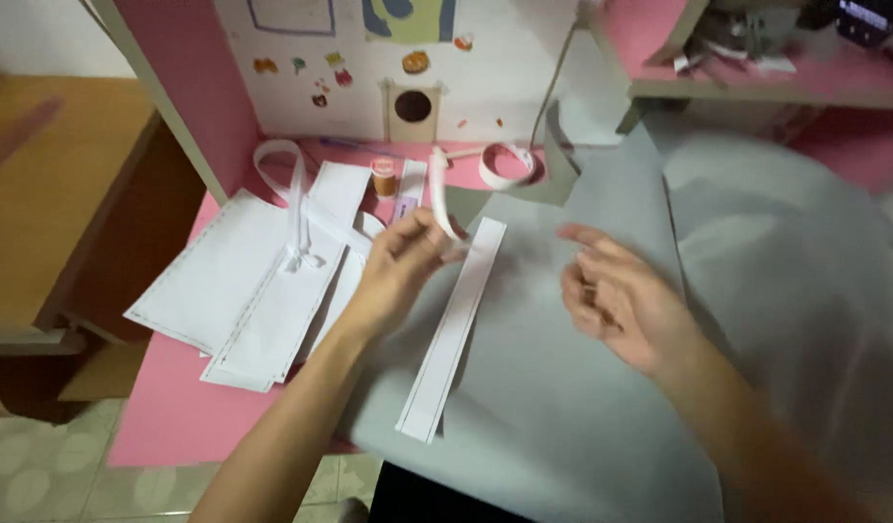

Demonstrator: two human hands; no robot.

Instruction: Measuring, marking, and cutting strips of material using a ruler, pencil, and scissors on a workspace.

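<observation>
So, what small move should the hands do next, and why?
Probably bring the right hand to the curled white strip that the left hand pinches: it hangs loose above the grey sheet, and the right hand is open and free.

Both hands (504, 276) motion-blurred; grey sheet (601, 387) cut off (right, bottom).

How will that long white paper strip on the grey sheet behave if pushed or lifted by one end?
The long white paper strip lies flat and thin on the grey sheet, so it probably slides at a light push. Lifted by one end it would likely droop: the similar strip in the left hand curves over. It looks very light; the right hand is off it.
</observation>
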